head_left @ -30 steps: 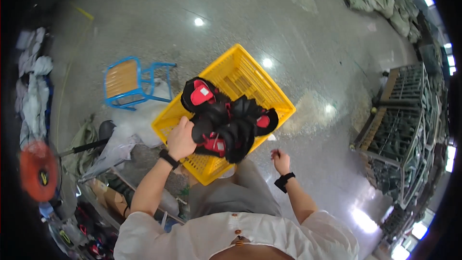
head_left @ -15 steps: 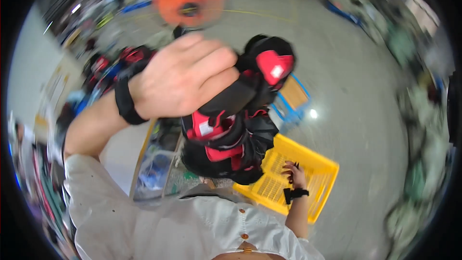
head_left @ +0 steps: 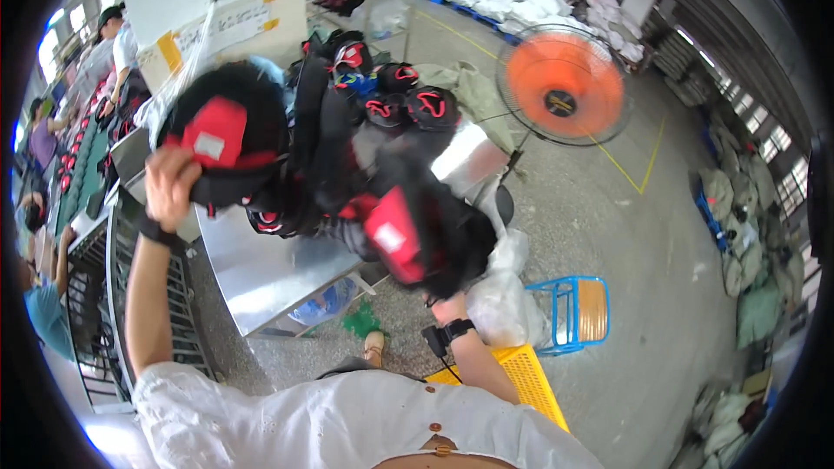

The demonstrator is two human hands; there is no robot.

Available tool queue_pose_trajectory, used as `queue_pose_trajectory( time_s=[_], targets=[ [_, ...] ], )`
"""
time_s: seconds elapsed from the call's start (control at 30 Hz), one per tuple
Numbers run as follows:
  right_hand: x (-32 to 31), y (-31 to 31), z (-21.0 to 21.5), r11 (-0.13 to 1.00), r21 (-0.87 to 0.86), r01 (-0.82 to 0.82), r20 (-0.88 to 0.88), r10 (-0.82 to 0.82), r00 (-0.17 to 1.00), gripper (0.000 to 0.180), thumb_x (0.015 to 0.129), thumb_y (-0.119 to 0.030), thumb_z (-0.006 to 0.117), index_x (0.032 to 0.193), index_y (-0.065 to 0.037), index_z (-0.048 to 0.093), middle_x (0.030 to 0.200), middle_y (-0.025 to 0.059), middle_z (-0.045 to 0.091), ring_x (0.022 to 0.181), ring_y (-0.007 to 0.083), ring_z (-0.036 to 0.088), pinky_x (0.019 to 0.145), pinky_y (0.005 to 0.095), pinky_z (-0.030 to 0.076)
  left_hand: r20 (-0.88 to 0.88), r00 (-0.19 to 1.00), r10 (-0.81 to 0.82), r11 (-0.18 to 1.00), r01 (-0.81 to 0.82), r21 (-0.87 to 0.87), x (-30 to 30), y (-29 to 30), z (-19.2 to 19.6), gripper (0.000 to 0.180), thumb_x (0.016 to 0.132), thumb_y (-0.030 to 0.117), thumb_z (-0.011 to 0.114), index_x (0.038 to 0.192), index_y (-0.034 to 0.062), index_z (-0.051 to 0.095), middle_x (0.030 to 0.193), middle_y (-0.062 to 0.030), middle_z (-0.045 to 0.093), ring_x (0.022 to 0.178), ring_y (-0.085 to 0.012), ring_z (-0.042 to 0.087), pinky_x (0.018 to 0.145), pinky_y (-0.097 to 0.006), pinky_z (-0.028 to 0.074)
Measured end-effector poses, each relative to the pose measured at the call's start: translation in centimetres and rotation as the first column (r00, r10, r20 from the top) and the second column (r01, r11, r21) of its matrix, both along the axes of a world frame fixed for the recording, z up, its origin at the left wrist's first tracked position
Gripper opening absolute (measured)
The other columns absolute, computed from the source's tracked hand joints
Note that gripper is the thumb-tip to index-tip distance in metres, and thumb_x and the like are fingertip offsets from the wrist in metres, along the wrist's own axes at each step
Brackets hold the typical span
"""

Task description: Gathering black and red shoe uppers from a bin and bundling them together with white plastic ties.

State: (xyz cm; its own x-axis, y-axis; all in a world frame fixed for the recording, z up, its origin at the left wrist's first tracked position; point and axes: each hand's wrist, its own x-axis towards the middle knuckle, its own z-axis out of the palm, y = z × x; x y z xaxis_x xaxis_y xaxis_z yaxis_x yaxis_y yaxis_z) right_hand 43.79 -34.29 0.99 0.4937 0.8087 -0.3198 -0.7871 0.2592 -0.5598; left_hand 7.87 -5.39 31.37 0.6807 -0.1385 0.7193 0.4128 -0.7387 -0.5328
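While a second before the bundle of black-and-red shoes (head_left: 347, 182) sat over the yellow crate (head_left: 521, 378), it now hung mid-frame above the metal table (head_left: 261, 265). The left hand (head_left: 169, 182), upper left, was clenched on one end. The right hand (head_left: 447, 306), lower centre, supported the other from below, its fingers hidden. The orange fan (head_left: 565, 85) stood upper right.

right hand (head_left: 449, 306): mostly hidden by black-red bundle (head_left: 347, 182) | bundle: motion-blurred
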Motion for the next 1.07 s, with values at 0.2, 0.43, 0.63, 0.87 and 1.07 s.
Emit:
queue_pose_trajectory(
  time_s=[0.2,0.43,0.63,0.87,1.07],
  targets=[
    [-1.9,3.1,-4.0,0.925,-0.153,-0.348,-0.014,0.350,0.937,0.027,0.087,-0.021,0.049,0.109,-0.005,0.052,0.101,0.0066,0.058,0.094,0.0195,0.055,0.082,0.0343,0.043,-0.116,0.923,0.366,0.820,-0.379,-0.428,-6.9,1.9,-17.5,0.030,0.068,0.006,0.051,0.098,0.0076,0.052,0.107,-0.0070,0.049,0.101,-0.0275,0.045,0.087,-0.040,0.037],
    [-2.2,4.7,3.2,0.869,-0.449,-0.207,0.668,0.481,0.567,0.031,0.088,-0.024,0.048,0.111,-0.003,0.050,0.104,0.0076,0.057,0.096,0.0204,0.055,0.085,0.0324,0.042,-0.273,0.802,0.532,0.708,-0.598,-0.376,-11.2,1.8,-17.9,0.044,0.065,0.008,0.056,0.108,0.0143,0.050,0.117,-0.0095,0.043,0.108,-0.0288,0.041,0.091,-0.042,0.033],
    [1.2,8.7,3.9,0.983,-0.095,-0.157,0.296,0.178,0.938,0.032,0.092,-0.026,0.043,0.113,-0.002,0.049,0.107,0.0078,0.056,0.100,0.0187,0.052,0.088,0.0295,0.040,-0.486,0.729,0.483,0.246,-0.645,-0.723,-9.3,-0.4,-15.0,0.092,0.037,0.009,0.077,0.120,0.0038,0.036,0.122,-0.0184,0.036,0.117,-0.0370,0.032,0.099,-0.043,0.029],
    [8.3,9.7,2.8,0.916,-0.288,-0.281,0.391,0.380,0.838,0.033,0.092,-0.026,0.043,0.114,-0.003,0.050,0.105,0.0063,0.057,0.091,0.0157,0.053,0.078,0.0301,0.043,-0.720,0.692,-0.055,0.153,-0.706,-0.691,-16.2,-11.8,-29.3,0.038,0.060,0.027,0.067,0.093,0.0094,0.061,0.108,-0.0161,0.051,0.105,-0.0306,0.047,0.090,-0.038,0.039],
    [9.2,8.0,2.6,0.758,-0.419,-0.501,0.310,0.637,0.705,0.044,0.091,-0.029,0.045,0.126,-0.003,0.040,0.115,0.0073,0.052,0.097,0.0183,0.052,0.084,0.0299,0.041,0.128,0.644,0.754,-0.221,0.433,-0.874,-8.1,-15.4,-36.4,0.062,0.086,0.015,0.051,0.136,0.0099,0.015,0.131,-0.0086,0.034,0.106,-0.0195,0.047,0.088,-0.031,0.036]
  ],
)
